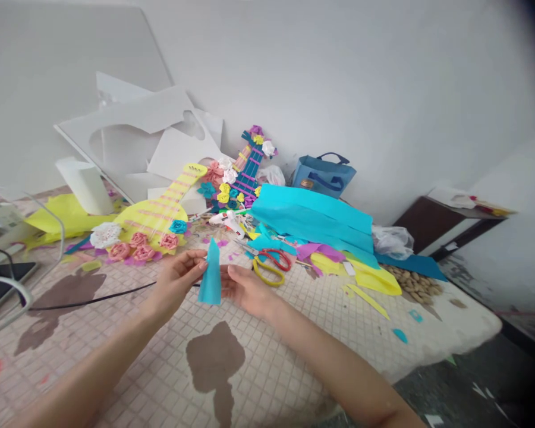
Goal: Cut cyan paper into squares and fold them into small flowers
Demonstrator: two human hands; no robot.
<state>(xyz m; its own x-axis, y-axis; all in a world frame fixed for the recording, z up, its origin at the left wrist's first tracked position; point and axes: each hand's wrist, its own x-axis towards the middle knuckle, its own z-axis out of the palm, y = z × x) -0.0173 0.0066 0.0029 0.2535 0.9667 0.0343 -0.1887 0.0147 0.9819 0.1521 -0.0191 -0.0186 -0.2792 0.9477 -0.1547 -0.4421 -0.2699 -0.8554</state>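
Observation:
Between my two hands, a narrow turquoise piece of crepe paper (211, 279) stands upright above the table, pointed at the top and wider below. My left hand (181, 274) pinches its left edge between thumb and fingers. On the other side, my right hand (245, 288) grips the right edge, its thumb on top and the other fingers partly behind. Just beyond the right hand lie scissors with red and yellow handles (270, 270) and a white glue gun (228, 223). A yellow paper guitar (154, 217) trimmed with pink, white and teal paper flowers rests beyond the left hand.
Turquoise crepe paper (312, 217) and yellow strips (377, 278) lie at the right, near peanuts (414, 286). A blue bag (323, 176) and a flower-covered blue guitar (248, 169) stand against the wall. A black cable (93, 300) crosses the left side. White cut boards (129, 128) lean behind.

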